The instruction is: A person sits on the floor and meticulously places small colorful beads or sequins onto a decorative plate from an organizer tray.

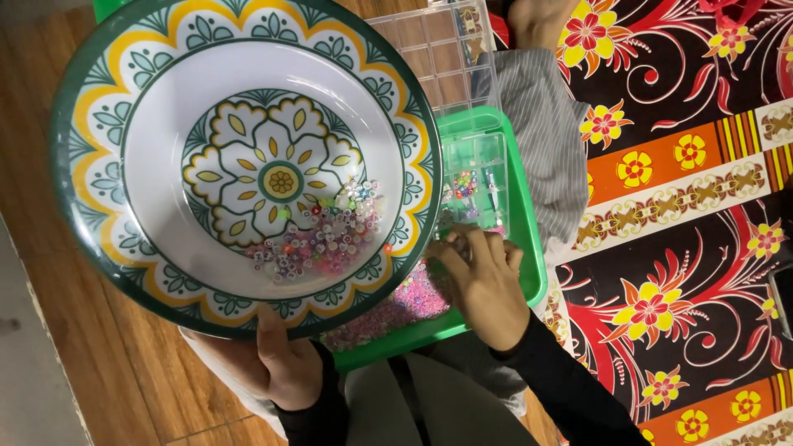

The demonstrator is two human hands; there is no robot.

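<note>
Fingers of the left hand (285, 363) grip the plate (99, 165), while right hand (487, 285) fingers curl indistinctly over the green tray (529, 248).

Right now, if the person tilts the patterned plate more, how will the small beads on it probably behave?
The beads look small and round, so they would likely roll and slide together toward the lower rim of the plate. The plate's surface looks glossy, probably slippery. Only the left hand supports it at one edge, so it may tip easily.
</note>
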